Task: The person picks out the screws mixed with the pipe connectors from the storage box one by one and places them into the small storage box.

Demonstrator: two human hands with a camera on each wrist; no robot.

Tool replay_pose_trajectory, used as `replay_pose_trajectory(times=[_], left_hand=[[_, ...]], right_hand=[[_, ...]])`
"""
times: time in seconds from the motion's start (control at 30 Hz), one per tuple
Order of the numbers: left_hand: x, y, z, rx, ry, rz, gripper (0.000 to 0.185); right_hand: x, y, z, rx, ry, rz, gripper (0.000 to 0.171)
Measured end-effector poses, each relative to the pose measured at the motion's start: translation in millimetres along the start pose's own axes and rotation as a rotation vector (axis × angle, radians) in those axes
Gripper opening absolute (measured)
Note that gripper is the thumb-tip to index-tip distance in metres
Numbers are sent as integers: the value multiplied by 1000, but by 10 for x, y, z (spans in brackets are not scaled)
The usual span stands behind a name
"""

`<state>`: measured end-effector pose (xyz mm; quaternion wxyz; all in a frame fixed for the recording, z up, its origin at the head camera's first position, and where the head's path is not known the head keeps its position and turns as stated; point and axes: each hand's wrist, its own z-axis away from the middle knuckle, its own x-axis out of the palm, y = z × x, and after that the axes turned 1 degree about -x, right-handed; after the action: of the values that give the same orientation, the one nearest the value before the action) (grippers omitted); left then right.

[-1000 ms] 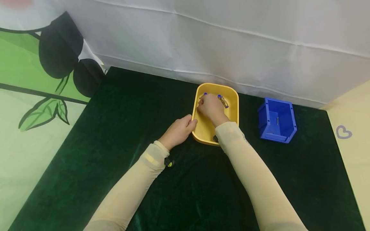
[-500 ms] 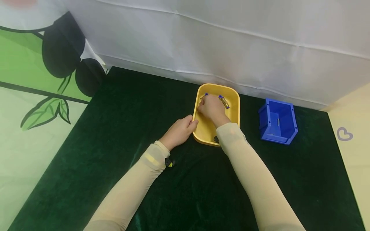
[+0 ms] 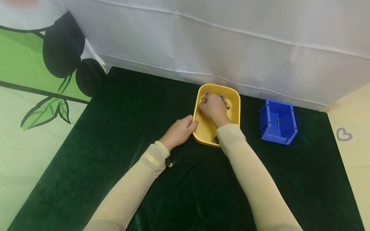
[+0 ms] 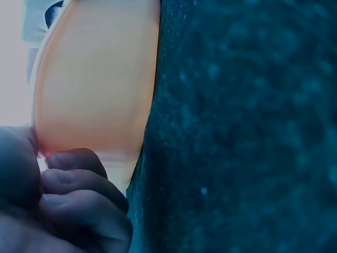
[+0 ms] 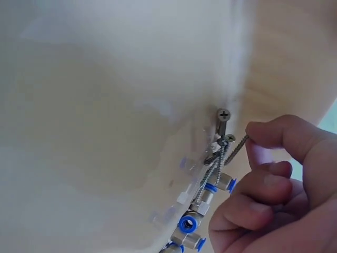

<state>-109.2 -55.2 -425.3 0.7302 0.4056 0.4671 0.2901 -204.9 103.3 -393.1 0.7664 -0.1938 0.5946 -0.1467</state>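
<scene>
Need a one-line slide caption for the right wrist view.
Right hand pinches a screw from a small pile beside blue-capped fittings inside the yellow tray.

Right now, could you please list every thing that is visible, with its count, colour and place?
yellow tray: one, yellow, on the green cloth near the white backdrop
screws: several, grey metal, inside the tray at the right fingertips
fittings: several, metal with blue ends, inside the tray beside the screws
blue bin: one, blue, right of the tray
green cloth: one, dark green, covering the table
left hand: grips the tray's near left rim
right hand: inside the tray, pinching a screw
</scene>
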Motion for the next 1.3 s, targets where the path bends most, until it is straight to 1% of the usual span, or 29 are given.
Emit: replay_pose_trajectory(times=[0.07, 0.2, 0.33, 0.43, 0.5, 0.67, 0.77, 0.87, 1.1, 1.3], left_hand=[[6, 6, 5, 0, 21, -44, 32], [17, 30, 11, 3, 67, -133, 32], [7, 51, 12, -4, 91, -169, 31], [6, 60, 6, -4, 91, -168, 30], [4, 59, -1, -7, 86, -160, 30], [-1, 61, -1, -45, 57, -131, 30], [-1, 65, 2, -62, 42, -113, 30], [4, 64, 0, -64, 42, -97, 29], [22, 56, -9, -83, 20, -84, 29], [15, 70, 0, -88, 31, -67, 28]], right_hand=[[-18, 5, -2, 8, 17, -24, 15], [-89, 25, 2, 30, 69, -115, 15], [-170, 39, 19, 13, 118, -188, 17], [-214, 58, 46, -15, 143, -208, 16], [-235, 70, 70, -17, 144, -227, 15], [-297, 105, 137, -11, 134, -264, 15], [-341, 126, 175, -20, 150, -267, 16], [-367, 151, 196, -37, 173, -262, 17], [-415, 185, 231, -21, 179, -280, 18], [-494, 170, 217, -77, 205, -300, 15]])
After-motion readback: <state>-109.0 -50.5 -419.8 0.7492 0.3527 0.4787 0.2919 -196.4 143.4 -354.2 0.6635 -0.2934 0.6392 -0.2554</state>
